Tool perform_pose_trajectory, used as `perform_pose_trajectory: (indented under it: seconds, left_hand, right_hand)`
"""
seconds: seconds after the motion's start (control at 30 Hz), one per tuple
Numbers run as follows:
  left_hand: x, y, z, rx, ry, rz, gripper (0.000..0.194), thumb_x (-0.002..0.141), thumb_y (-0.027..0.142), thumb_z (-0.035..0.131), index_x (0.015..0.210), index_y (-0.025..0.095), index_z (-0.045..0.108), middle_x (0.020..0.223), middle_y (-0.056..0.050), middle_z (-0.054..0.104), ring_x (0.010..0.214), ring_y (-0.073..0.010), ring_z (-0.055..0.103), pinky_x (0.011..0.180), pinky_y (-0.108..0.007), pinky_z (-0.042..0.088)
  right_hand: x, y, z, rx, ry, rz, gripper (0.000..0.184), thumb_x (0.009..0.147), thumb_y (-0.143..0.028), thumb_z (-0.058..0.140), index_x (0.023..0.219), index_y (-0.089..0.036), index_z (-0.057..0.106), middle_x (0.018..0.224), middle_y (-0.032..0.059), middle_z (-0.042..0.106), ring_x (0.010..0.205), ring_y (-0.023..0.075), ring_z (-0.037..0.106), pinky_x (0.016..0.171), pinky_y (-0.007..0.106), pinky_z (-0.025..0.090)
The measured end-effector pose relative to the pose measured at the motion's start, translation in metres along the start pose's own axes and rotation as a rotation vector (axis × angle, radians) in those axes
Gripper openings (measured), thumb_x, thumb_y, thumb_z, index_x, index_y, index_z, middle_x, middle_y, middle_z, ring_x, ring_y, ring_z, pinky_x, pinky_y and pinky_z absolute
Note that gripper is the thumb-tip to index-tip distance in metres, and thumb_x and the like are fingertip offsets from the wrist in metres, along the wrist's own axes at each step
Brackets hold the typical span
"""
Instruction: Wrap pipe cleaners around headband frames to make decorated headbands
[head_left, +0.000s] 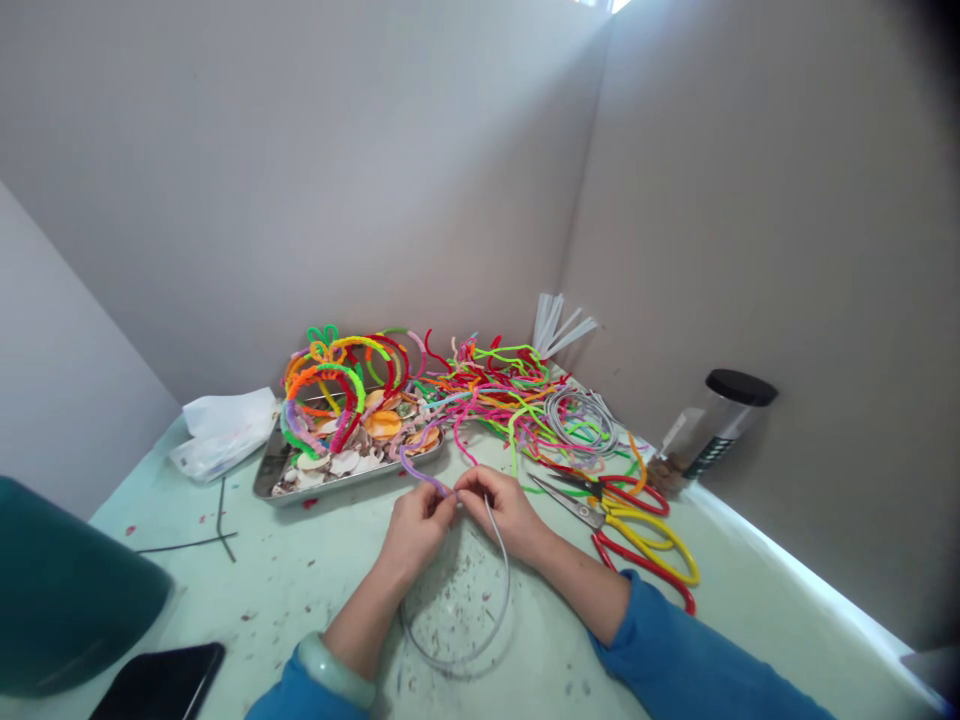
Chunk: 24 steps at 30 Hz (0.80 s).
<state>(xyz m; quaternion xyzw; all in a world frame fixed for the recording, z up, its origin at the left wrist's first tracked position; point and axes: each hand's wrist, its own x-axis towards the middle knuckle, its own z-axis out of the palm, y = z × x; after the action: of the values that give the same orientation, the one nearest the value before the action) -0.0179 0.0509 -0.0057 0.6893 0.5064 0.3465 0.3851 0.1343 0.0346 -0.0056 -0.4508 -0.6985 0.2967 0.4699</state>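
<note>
Close together above the table, my left hand [418, 528] and my right hand [501, 512] pinch at one spot. A grey wire hoop [507, 590] hangs from between them and loops down toward the tabletop. The fingers of my left hand also close on a purple pipe cleaner [415, 472], whose free length curls up and away. My right hand grips the wire where the pipe cleaner meets it; the exact joint is hidden by fingertips. Behind my hands, a metal tray [315, 492] holds shells and several finished-looking pipe-cleaner rings [352, 400].
Loose pipe cleaners [495, 385] pile at the back, beside a coil of grey wire [574, 425]. Scissors [645, 540] lie right of my right hand, near a black-lidded jar [716, 430]. A phone [161, 685], a green container [67, 590] and plastic bags [229, 430] are left.
</note>
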Motion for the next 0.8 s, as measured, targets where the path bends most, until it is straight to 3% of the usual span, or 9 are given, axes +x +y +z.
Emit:
perform_pose_trajectory:
  seconds: [0.4,0.63,0.8]
  left_hand:
    - [-0.001,0.008,-0.002,0.081,-0.009,-0.011,0.024,0.073,0.035,0.051,0.060,0.015,0.055,0.053,0.001,0.050,0.052,-0.0126,0.044,0.050,-0.023,0.029]
    - [0.001,-0.001,0.001,-0.038,0.006,-0.012,0.028,0.074,0.040,0.052,0.059,0.016,0.053,0.053,0.001,0.053,0.051,-0.0125,0.045,0.050,-0.023,0.031]
    - [0.000,0.003,-0.001,-0.081,0.000,-0.037,0.032,0.074,0.045,0.051,0.058,0.017,0.052,0.051,0.002,0.050,0.048,-0.0119,0.043,0.049,-0.023,0.031]
  right_hand:
    - [-0.001,0.006,0.001,-0.037,-0.017,-0.046,0.009,0.079,-0.014,0.050,0.082,-0.017,0.059,0.071,0.0005,0.059,0.065,0.0119,0.052,0.061,0.022,0.040]
    - [-0.001,0.001,0.000,-0.009,-0.013,-0.027,0.010,0.082,-0.017,0.050,0.084,-0.017,0.059,0.074,0.0015,0.061,0.067,0.0126,0.054,0.062,0.023,0.042]
    - [-0.001,-0.002,0.000,0.001,-0.026,-0.027,0.012,0.083,-0.020,0.051,0.090,-0.017,0.060,0.076,0.0020,0.062,0.066,0.0124,0.054,0.063,0.023,0.043]
